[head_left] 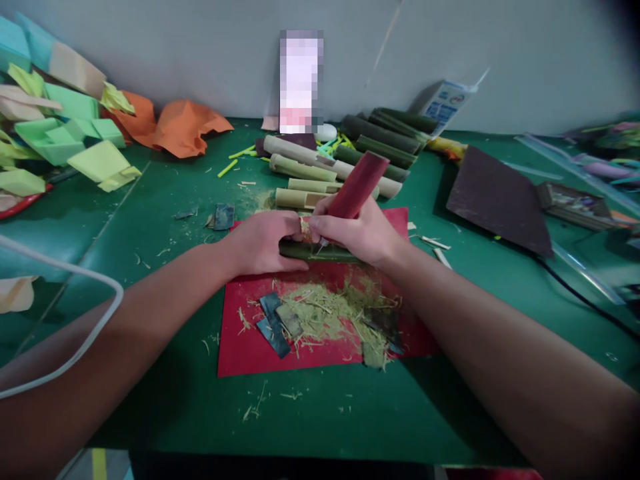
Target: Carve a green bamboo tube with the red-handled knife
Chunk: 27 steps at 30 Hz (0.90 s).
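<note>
My left hand (263,243) is closed round the left end of a green bamboo piece (300,250), which lies crosswise over a red sheet (237,353). In my right hand (370,230) is a carving knife with a broad red handle (359,183). Its small metal tip meets the upper side of the bamboo between my two hands. Part of the bamboo's right end is hidden behind my right hand. Pale shavings (325,313) are heaped on the sheet nearer to me, with several dark scraps (274,337) that look like sandpaper.
Behind my hands lie cut pale bamboo pieces (303,168) and green ones (385,137). A phone-like screen (300,80) leans on the wall. Coloured paper (75,133) is piled at left, a dark board (495,193) at right. A white cable (113,303) crosses my left forearm.
</note>
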Tool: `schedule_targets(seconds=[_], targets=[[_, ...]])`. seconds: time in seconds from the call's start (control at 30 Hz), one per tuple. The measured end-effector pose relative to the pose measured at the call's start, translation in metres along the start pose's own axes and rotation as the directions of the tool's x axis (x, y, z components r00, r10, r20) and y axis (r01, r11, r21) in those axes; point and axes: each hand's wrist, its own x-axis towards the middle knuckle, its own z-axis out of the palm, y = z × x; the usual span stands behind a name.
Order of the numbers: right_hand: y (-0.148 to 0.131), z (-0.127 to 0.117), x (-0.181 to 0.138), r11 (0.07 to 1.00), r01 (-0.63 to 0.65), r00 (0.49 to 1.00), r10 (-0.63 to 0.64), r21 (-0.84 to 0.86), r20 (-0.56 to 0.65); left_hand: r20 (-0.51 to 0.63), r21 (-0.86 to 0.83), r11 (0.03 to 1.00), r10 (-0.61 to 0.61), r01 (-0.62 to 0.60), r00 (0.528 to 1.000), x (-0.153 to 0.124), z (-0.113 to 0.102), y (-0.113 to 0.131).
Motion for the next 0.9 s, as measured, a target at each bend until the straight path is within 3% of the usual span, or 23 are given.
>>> schedule_targets(seconds=[0.2, 0.4, 0.57, 0.9], targets=[[0.0038, 0.0025, 0.0002, 1.0, 0.01, 0.999, -0.01, 0.015, -0.038, -0.004, 0.007, 1.0, -0.005, 0.005, 1.0, -0.0003, 0.0003, 0.0001], [0.0018, 0.0002, 0.0029, 0.995, 0.081, 0.946, -0.093, -0.054, -0.31, 0.008, 0.074, 0.997, 0.011, -0.011, 1.0, -0.0006, -0.0027, 0.0032], [0.0, 0.0009, -0.0007, 0.999, 0.03, 0.993, -0.025, 0.045, -0.113, 0.023, 0.026, 0.999, 0.025, -0.025, 0.999, -0.0007, -0.0033, 0.0047], [0.0021, 0.0009, 0.0007, 0.999, -0.001, 1.0, 0.001, 0.032, 0.002, 0.011, 0.014, 1.0, 0.008, -0.008, 1.0, -0.001, -0.001, 0.0023]])
